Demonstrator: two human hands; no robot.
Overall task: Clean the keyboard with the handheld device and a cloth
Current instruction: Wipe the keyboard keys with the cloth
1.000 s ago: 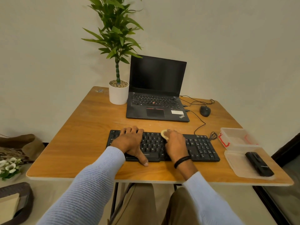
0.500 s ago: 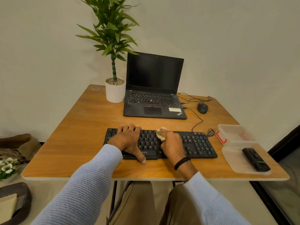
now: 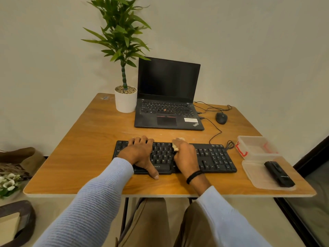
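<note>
While right hand [image 3: 186, 157] grips mostly hidden cloth [image 3: 175, 148], left hand [image 3: 140, 152] covers keyboard [image 3: 213, 157] keys.

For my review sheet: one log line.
right hand grips beige cloth on black keyboard; left hand rests on keyboard; black handheld device untouched

Person's kit: long-sleeved pale blue knit top. The left sleeve [image 3: 92, 202] has fine horizontal ribbing and a ribbed cuff right behind the left grip [image 3: 140, 154]. The right sleeve [image 3: 222, 216] is the same blue, looks smoother. There's a black band [image 3: 194, 176] on the wrist just behind the right grip [image 3: 186, 155]. Both legs in khaki trousers [image 3: 154, 221].
</note>
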